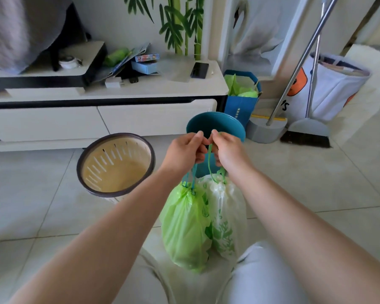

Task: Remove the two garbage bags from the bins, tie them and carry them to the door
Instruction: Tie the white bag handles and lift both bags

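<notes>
Two garbage bags hang in the air in front of me, drawn shut at the top. The green bag [184,227] hangs on the left by blue drawstrings, which my left hand [184,151] grips. The white bag with green print [227,216] hangs on the right by green drawstrings, held in my right hand [227,150]. Both hands are closed and almost touch, thumbs up, above the bags. The beige slotted bin with a dark rim [115,164] stands empty on the floor to the left. The teal bin [215,126] stands behind my hands, partly hidden.
A low white TV cabinet [110,110] runs along the wall behind the bins, with a phone [199,70] on it. To the right stand a blue paper bag with green plastic [241,99], a dustpan and broom [305,130], and a white fabric basket [333,88]. My knees are below.
</notes>
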